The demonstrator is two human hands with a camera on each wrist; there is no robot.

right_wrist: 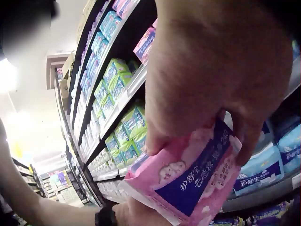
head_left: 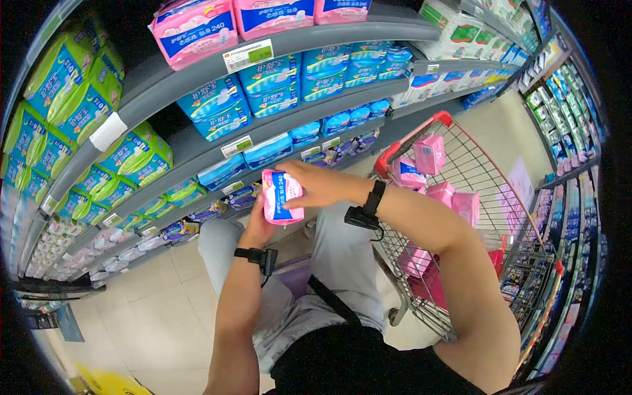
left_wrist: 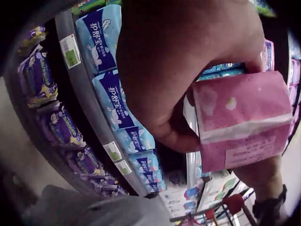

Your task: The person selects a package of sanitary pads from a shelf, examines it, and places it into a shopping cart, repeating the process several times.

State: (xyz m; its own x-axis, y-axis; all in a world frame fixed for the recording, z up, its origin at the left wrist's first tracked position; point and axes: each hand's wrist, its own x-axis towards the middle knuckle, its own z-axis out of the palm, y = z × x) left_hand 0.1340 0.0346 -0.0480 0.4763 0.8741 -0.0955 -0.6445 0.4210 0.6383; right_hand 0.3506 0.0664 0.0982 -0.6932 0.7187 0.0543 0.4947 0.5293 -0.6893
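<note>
Both hands hold one pink pack of sanitary pads (head_left: 284, 196) with a blue label, in front of the shelves in the head view. My left hand (head_left: 259, 225) grips its left side from below. On the other side, my right hand (head_left: 315, 185) grips the pack's right edge. The left wrist view shows the pack's plain pink end (left_wrist: 244, 120), with the left thumb and fingers bent about it. Seen from the right wrist, the pack's printed front (right_wrist: 195, 176) faces the camera, while the right thumb and fingers pinch its upper part.
A wire shopping cart (head_left: 413, 137) with a red handle stands at the right, holding several pink packs (head_left: 430, 155). Shelves carry blue packs (head_left: 270, 92), green packs (head_left: 79, 99) and, higher up, more pink packs (head_left: 197, 29). My bent knees (head_left: 220, 247) are below the hands.
</note>
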